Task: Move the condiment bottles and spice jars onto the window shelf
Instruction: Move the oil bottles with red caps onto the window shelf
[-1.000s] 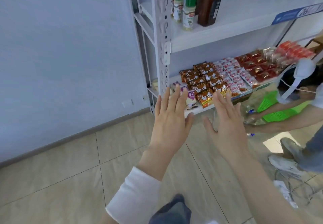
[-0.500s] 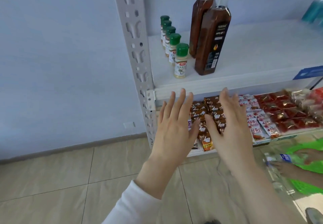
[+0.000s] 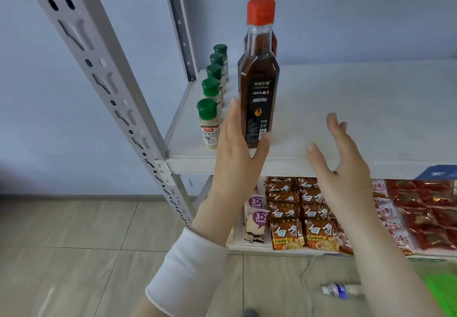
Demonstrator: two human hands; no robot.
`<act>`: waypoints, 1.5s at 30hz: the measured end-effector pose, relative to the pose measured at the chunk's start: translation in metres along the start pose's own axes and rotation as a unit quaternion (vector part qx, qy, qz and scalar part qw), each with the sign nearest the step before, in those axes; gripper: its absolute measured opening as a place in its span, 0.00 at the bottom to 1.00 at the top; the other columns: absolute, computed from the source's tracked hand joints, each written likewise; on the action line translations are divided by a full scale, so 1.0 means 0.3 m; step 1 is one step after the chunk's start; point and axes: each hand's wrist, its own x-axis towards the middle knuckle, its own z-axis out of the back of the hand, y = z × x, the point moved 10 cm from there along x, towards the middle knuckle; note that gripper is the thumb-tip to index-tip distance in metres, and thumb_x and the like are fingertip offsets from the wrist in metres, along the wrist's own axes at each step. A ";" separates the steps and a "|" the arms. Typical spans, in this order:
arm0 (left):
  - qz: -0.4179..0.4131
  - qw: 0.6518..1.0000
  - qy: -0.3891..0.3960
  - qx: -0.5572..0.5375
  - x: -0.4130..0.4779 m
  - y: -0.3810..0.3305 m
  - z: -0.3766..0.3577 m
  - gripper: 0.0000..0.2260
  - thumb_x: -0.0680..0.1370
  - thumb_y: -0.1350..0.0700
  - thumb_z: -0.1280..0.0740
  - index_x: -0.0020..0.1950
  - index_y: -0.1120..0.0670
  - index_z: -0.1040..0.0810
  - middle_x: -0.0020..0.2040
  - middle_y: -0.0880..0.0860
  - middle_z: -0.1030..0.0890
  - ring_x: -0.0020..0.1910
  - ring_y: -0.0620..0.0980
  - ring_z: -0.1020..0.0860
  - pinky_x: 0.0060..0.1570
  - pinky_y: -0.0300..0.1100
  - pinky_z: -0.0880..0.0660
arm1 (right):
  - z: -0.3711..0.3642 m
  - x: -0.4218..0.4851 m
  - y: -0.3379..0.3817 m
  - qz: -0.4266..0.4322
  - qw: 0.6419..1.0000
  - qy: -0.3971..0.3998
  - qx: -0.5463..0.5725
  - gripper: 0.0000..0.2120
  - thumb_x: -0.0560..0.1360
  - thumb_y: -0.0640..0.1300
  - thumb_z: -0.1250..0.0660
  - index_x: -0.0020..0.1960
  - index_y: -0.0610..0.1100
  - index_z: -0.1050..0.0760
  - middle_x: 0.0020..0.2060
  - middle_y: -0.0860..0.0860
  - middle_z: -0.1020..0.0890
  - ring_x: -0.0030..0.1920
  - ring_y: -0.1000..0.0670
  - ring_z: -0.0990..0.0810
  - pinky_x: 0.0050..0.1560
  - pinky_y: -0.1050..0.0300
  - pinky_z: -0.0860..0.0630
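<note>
Fingers spread straight, holding nothing: my left hand just beside the bottle on the shelf, right hand apart. I reckon it heavy, slick, breakable; grip its square body.

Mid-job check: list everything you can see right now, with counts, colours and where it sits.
upper shelf: one, white, on grey rack
spice jars: five, green caps, row at its left end
sauce bottles: two, dark brown, red caps, right of jars, one behind the other
noodle packets: several, orange-brown, lower shelf
snack packets: many, red, lower shelf right
water bottle: one, clear, blue label, lying on floor
basket: one, green, bottom right
left grip: bare hand, open, beside front bottle
right grip: bare hand, open, before shelf edge
</note>
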 end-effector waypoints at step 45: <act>0.203 0.917 -0.286 -0.193 -0.081 0.018 -0.016 0.15 0.70 0.56 0.30 0.51 0.49 0.33 0.45 0.45 0.24 0.40 0.33 0.22 0.36 0.27 0.26 | -0.177 0.452 -0.016 0.061 0.866 0.362 0.339 0.15 0.66 0.53 0.30 0.51 0.55 0.26 0.45 0.60 0.17 0.49 0.58 0.18 0.49 0.62 0.24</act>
